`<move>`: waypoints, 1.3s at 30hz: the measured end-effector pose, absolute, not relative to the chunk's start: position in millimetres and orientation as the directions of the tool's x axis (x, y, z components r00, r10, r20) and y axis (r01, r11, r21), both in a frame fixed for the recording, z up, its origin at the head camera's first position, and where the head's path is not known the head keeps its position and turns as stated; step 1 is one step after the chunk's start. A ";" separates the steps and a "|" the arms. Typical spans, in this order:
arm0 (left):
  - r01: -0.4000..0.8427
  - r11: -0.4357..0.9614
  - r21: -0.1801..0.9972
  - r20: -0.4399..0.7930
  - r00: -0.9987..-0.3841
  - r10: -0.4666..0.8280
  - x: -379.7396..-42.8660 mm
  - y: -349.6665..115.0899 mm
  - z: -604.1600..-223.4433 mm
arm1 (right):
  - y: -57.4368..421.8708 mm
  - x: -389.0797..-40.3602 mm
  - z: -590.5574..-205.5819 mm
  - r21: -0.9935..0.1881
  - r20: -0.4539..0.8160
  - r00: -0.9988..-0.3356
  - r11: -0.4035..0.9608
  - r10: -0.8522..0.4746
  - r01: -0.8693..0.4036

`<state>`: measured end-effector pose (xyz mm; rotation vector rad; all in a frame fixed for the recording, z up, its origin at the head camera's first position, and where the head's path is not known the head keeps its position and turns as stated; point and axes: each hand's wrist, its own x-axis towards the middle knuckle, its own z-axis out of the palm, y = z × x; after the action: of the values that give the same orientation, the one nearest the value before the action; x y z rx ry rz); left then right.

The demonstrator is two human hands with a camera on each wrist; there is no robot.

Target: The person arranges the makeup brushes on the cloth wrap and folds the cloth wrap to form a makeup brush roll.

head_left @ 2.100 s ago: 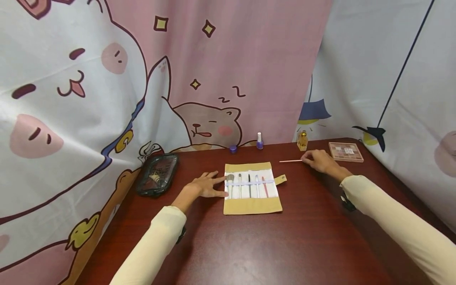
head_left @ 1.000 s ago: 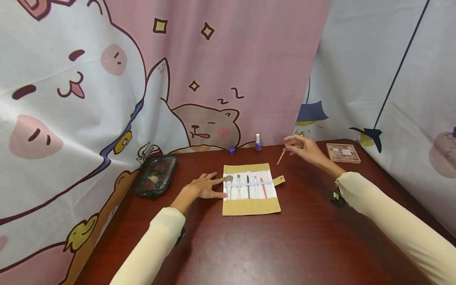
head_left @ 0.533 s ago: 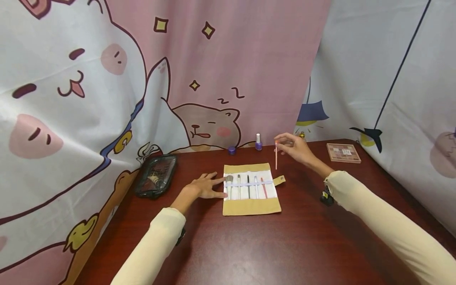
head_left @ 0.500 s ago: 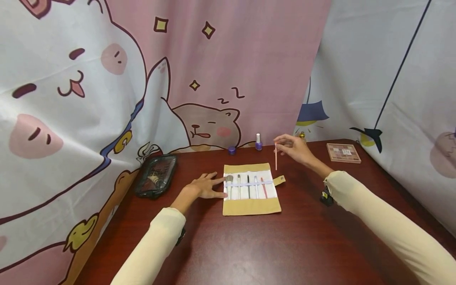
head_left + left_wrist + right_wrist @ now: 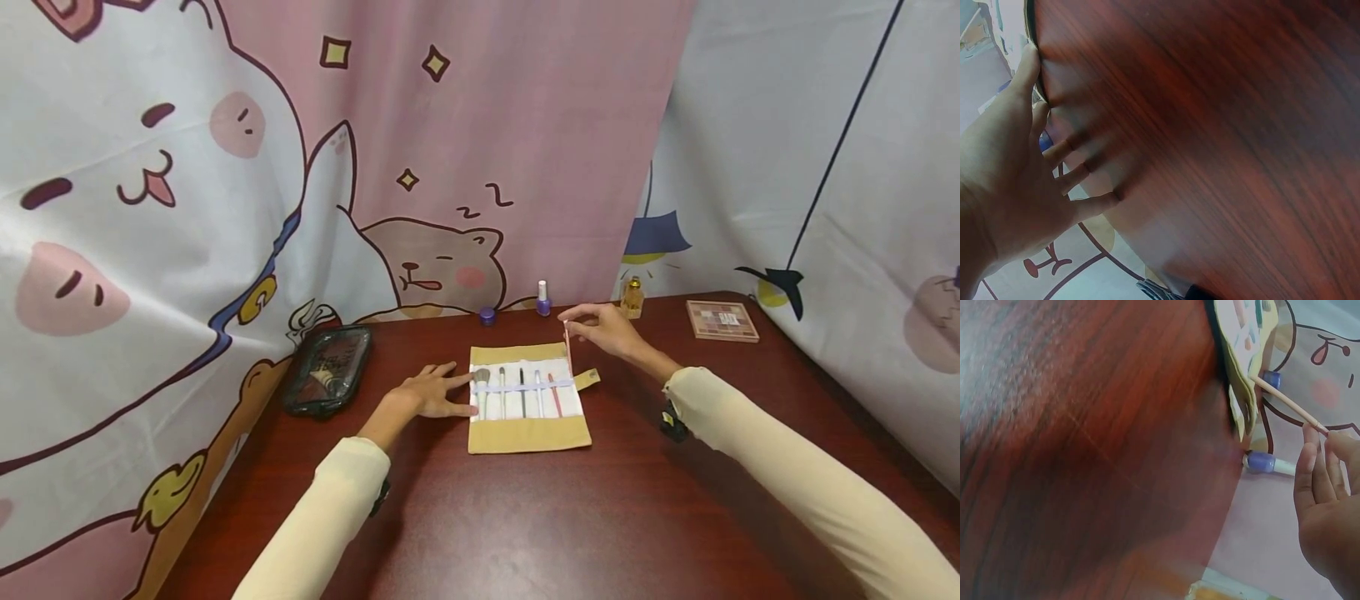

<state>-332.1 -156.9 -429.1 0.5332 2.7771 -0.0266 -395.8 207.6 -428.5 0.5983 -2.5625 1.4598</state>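
Note:
An unfolded tan brush case (image 5: 531, 435) lies on the table, several makeup brushes side by side on its white lining under a lilac band. My left hand (image 5: 431, 392) rests at its left edge, fingers spread, thumb and forefinger on the border; the left wrist view shows the same hand (image 5: 1010, 162) from the palm side. With thumb and fingertips my right hand (image 5: 600, 329) pinches the upper end of a thin pink makeup brush (image 5: 567, 354). It points down, its lower end over the case's right side, beside the red brush (image 5: 556, 396). The right wrist view shows that brush (image 5: 1291, 405) slanting onto the case.
Along the back edge stand a purple jar (image 5: 487, 317), a purple nail polish bottle (image 5: 543, 302) and a gold perfume bottle (image 5: 632, 300). An eyeshadow palette (image 5: 722, 322) lies back right, a black clear-topped pouch (image 5: 328, 371) at left. The case's strap (image 5: 588, 379) sticks out rightward.
My right hand has picked the thin pink brush up off the table, turned it from level to upright, and carried it left and down to the case's right side. The left hand has stayed put.

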 end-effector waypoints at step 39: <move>0.355 0.934 0.044 -0.306 -0.885 0.351 -329.5 -155.6 -426.9 | 208.3 -376.3 -461.5 -0.547 0.223 -0.830 0.639 -0.512 -0.541</move>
<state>-329.5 -155.6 -426.9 0.5204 2.7795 -0.0194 -376.3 208.3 -461.5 0.9006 -2.8007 0.9593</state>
